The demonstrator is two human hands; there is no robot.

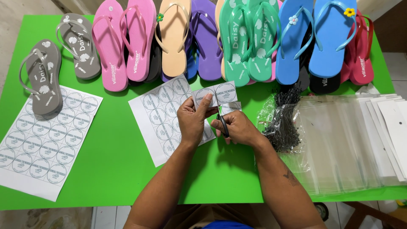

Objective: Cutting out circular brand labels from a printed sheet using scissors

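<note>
My left hand (193, 120) pinches a small paper strip of round printed labels (215, 94) above the green table (118, 157). My right hand (237, 127) grips black-handled scissors (222, 123), whose blades meet the strip between two labels. A small cut-off paper piece (231, 107) sits just above my right hand. Under my hands lies a white sheet of round labels (161, 114), partly hidden by them.
A second label sheet (42, 144) lies at left under a grey flip-flop (42, 76). Several coloured flip-flops (237, 42) line the far edge. A bundle of black tag fasteners (284, 118), clear plastic bags (339, 140) and white cards (392, 127) fill the right side.
</note>
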